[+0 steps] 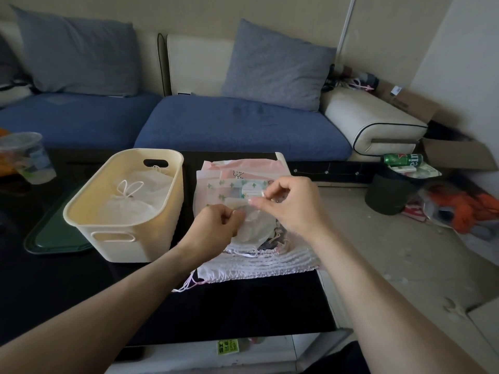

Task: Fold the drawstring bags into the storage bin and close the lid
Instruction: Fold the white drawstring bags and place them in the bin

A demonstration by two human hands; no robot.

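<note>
A cream storage bin (162, 220) stands on the black table (243, 306), with a white drawstring bag (129, 203) lying inside it. To its right is a flat stack of drawstring bags (270, 261), pink and white. Above the stack, my left hand (216, 226) and my right hand (291, 205) both pinch the top edge of a translucent white drawstring bag (253, 229) that hangs between them. A dark green lid (51, 238) lies flat on the table, partly under the bin's left side.
A clear plastic cup (29, 157) stands at the table's far left. A blue sofa (237, 125) with grey cushions runs behind the table. On the floor to the right are a dark waste bin (388, 193), a green can (402, 159) and cardboard boxes (456, 155).
</note>
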